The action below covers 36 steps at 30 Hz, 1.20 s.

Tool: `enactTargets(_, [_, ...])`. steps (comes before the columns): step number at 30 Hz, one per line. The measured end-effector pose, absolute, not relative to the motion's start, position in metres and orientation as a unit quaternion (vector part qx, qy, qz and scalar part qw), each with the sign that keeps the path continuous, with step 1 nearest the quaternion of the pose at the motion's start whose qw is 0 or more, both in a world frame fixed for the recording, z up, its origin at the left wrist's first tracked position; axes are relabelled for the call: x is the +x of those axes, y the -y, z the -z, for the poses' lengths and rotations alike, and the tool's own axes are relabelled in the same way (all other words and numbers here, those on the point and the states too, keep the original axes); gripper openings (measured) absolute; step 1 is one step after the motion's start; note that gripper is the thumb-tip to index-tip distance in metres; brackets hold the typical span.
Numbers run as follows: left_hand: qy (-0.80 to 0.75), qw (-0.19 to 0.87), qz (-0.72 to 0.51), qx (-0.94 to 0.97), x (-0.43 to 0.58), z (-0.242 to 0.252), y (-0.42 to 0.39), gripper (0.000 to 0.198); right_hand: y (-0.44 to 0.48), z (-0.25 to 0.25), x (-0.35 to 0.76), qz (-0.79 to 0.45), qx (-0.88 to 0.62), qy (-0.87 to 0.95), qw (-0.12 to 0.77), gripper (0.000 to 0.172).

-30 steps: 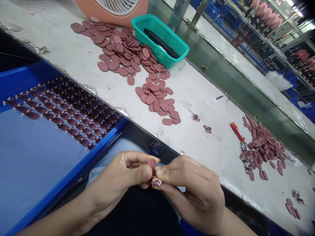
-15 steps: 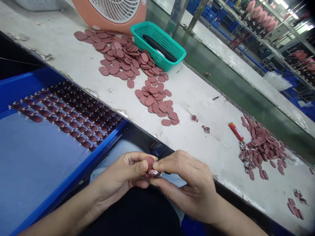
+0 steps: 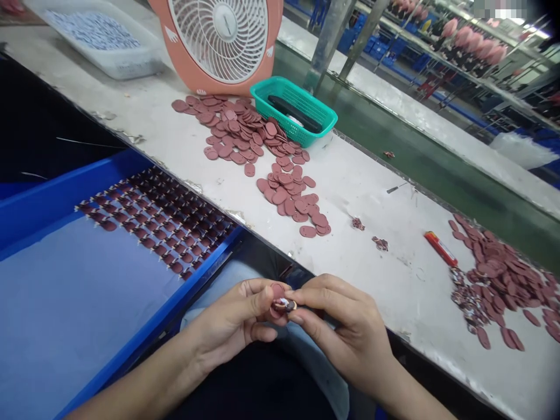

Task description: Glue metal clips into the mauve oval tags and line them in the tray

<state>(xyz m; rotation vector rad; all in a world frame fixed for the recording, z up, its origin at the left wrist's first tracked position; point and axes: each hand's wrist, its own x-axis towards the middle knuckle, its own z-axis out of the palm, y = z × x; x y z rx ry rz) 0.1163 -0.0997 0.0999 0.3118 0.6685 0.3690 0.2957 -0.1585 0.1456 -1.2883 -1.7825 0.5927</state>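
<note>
Low in the view, my left hand (image 3: 231,321) and my right hand (image 3: 345,332) meet at a small maroon oval piece (image 3: 280,304). Finger and thumb of each hand pinch it from opposite sides. A shiny, patterned bit sits on its face, partly hidden by my fingers. Loose maroon ovals lie in heaps on the white work table (image 3: 367,274), one heap (image 3: 286,195) nearest my hands but well apart from them. Another heap (image 3: 499,280) lies to the right, mixed with shiny scraps.
A blue tray (image 3: 87,280) with rows of maroon pieces lies to my left. Further off stand a teal basket (image 3: 294,111), a peach fan (image 3: 221,41), a white tray (image 3: 100,44) and a red lighter (image 3: 441,249). A third maroon heap (image 3: 236,131) lies by the basket.
The view has swung, bringing the fan and white tray further in. My fingers have shifted on the oval piece, and its shiny bit now shows more clearly.
</note>
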Motion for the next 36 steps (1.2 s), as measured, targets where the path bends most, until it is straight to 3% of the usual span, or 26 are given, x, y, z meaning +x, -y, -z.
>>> enactTargets(7, [-0.314, 0.915, -0.19, 0.165, 0.112, -0.096, 0.101, 0.043, 0.155, -0.147, 0.294, -0.265, -0.506, 0.704, 0.422, 0.014])
enactTargets(10, [-0.294, 0.917, -0.196, 0.184, 0.108, -0.094, 0.096, 0.056, 0.152, -0.147, 0.291, -0.225, -0.509, 0.711, 0.43, 0.015])
enactTargets(13, [-0.341, 0.888, -0.243, 0.189, 0.104, -0.095, 0.094, 0.061, 0.15, -0.143, 0.288, -0.113, -0.518, 0.732, 0.429, 0.018])
enactTargets(17, [-0.439, 0.795, -0.353, 0.226, 0.103, -0.103, 0.1, 0.036, 0.147, -0.132, 0.282, 0.094, -0.501, 0.763, 0.398, 0.025])
enactTargets(20, [-0.425, 0.782, -0.368, 0.269, 0.108, -0.112, 0.103, 0.034, 0.144, -0.124, 0.277, 0.182, -0.463, 0.78, 0.38, 0.03])
enactTargets(24, [-0.44, 0.763, -0.376, 0.289, 0.113, -0.117, 0.1, 0.03, 0.138, -0.117, 0.273, 0.185, -0.432, 0.795, 0.383, 0.021])
enactTargets(30, [-0.456, 0.749, -0.383, 0.29, 0.112, -0.112, 0.097, 0.026, 0.13, -0.108, 0.269, 0.154, -0.437, 0.802, 0.377, 0.029])
enactTargets(36, [-0.536, 0.699, -0.398, 0.255, 0.09, -0.104, 0.082, 0.034, 0.138, -0.122, 0.268, 0.134, -0.444, 0.803, 0.375, 0.01])
